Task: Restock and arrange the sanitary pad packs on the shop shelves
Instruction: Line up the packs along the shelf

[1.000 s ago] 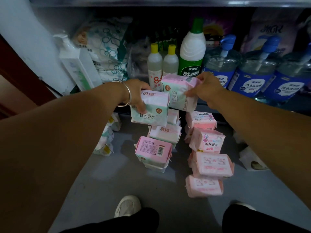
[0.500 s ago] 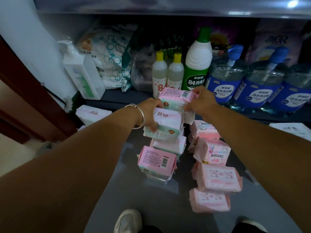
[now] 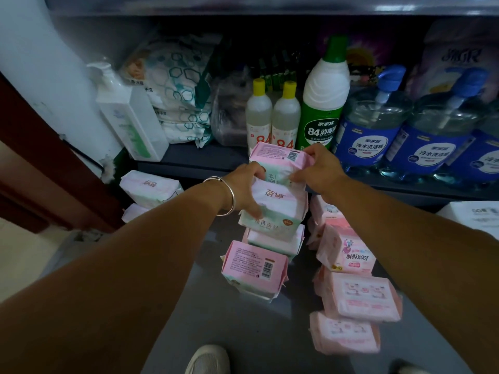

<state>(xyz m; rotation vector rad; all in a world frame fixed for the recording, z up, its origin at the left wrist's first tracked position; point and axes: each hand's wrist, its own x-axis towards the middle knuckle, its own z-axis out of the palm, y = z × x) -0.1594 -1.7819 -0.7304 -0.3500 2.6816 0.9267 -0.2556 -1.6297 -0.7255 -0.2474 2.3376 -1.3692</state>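
- At the centre of the lower shelf (image 3: 194, 306), we see two columns of pad packs running away from the camera: a left column in pink, white and green, a right column in pink.
- Left hand (image 3: 247, 191): the arm reaches forward from the lower left, a metal bangle (image 3: 225, 195) on the wrist. The fingers curl over the left side of the white and green pack (image 3: 278, 207), which sits on top of the left column; the fingertips press its front edge.
- Right hand (image 3: 320, 167): the arm reaches in from the lower right. Thumb and fingers pinch the right end of the pink barcode pack (image 3: 278, 160), held just above and behind the white and green pack and touching it.
- Both hands are closed around their packs; neither is spread flat.
- Nearest pack of the left column (image 3: 253, 267): barcode face up, tilted slightly.
- Right column (image 3: 356, 295): several pink packs overlapping in a line.
- Upper shelf behind: a white pump bottle (image 3: 129, 122), two yellow-capped bottles (image 3: 272, 117), a green-capped bottle (image 3: 324, 103) and blue-labelled jugs (image 3: 375, 130).
- A white shoe (image 3: 208, 360) shows at the bottom edge.
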